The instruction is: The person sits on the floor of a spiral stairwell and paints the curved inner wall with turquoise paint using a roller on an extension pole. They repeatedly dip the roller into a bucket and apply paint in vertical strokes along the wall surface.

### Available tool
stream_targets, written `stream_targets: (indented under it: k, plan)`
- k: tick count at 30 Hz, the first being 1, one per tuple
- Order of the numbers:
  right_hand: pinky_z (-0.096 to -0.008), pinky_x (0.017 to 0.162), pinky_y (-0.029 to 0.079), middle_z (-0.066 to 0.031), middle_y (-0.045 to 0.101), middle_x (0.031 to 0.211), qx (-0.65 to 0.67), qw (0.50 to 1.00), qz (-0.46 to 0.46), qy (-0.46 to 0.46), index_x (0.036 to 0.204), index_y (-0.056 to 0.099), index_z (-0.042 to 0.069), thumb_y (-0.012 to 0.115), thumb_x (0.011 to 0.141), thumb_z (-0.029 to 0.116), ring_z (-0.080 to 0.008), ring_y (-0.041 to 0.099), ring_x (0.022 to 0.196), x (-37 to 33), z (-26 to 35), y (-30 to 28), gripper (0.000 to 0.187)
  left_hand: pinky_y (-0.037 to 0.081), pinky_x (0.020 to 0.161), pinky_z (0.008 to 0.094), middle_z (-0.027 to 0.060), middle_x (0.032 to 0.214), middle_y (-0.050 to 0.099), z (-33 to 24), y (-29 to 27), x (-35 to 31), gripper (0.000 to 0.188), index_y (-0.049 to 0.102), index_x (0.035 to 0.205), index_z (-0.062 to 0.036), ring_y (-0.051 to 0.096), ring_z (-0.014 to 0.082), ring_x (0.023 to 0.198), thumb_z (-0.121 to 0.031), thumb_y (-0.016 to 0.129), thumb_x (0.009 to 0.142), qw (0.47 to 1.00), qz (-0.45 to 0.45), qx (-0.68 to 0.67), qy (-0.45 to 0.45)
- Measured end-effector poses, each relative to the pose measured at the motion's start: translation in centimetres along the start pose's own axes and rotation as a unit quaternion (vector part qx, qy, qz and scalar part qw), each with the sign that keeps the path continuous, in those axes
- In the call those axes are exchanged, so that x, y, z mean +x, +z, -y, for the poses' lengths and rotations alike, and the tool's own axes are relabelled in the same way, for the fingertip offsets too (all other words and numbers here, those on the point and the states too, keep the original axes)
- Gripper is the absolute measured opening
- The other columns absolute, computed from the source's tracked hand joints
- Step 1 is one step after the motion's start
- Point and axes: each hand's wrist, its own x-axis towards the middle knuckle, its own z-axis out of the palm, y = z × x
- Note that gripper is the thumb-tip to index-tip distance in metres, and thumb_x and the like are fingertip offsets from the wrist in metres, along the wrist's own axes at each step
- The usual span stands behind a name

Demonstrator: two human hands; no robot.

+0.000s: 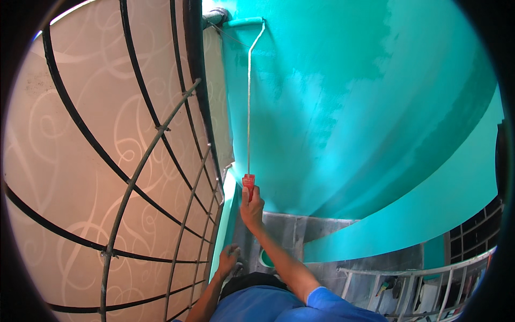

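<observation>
My right hand (252, 208) is closed around the red handle (248, 182) of a paint roller. Its long, thin metal rod (249, 107) runs up along the teal wall (322, 107). At the far end, the roller sleeve (244, 22), coated teal, lies at the wall's upper left edge beside a pipe. My left hand (228, 260) hangs low near my waist, next to the narrow pale-green ledge. Its fingers are loosely bent and apart, with nothing visible in them. Partly hidden behind my right forearm is a round container (265, 258) with a white rim and green inside.
A dark metal grille (131, 182) stands close on my left, before a beige panel with swirl patterns (70, 161). A pipe end (214, 17) juts out near the roller. Grey tiled floor (281, 228) lies below. A white ladder-like rail (413, 272) crosses the lower right, with assorted items beyond it.
</observation>
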Motion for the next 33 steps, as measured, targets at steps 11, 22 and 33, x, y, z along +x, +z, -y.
stream_targets:
  k: [11,22,33]
  plan:
    - [-0.0431,0.054,0.046,-0.0222,0.059,0.072,-0.009,1.000,-0.014,0.020,0.099,0.052,0.002,0.047,0.093,0.031,-0.0418,0.060,0.067,-4.5,-2.1,0.5,0.030,0.047,0.080,0.0307,0.0145,0.102,0.061,0.7,-0.5,-0.8,0.034,0.053,0.116,0.0036,0.059,0.0195,0.091,-0.016,0.056,0.088,0.999,0.008,-0.001,-0.035]
    - [-0.0455,0.054,0.043,-0.0218,0.058,0.071,-0.073,0.995,-0.005,0.065,0.097,0.052,0.003,0.047,0.093,0.033,-0.0433,0.058,0.064,-12.5,-11.2,-0.2,0.031,0.049,0.078,0.0308,0.0152,0.104,0.061,-1.9,-0.6,-2.7,0.038,0.052,0.116,0.0048,0.060,0.0206,0.090,-0.018,0.057,0.087,0.997,0.016,0.004,-0.078]
    - [-0.0462,0.054,0.042,-0.0223,0.058,0.070,-0.087,0.994,-0.019,0.062,0.093,0.052,0.002,0.044,0.094,0.033,-0.0422,0.057,0.064,-14.1,-11.0,-2.9,0.031,0.048,0.079,0.0301,0.0168,0.100,0.063,1.2,-1.2,-3.8,0.041,0.052,0.115,0.0058,0.061,0.0212,0.093,-0.021,0.061,0.085,0.992,0.036,0.046,-0.114]
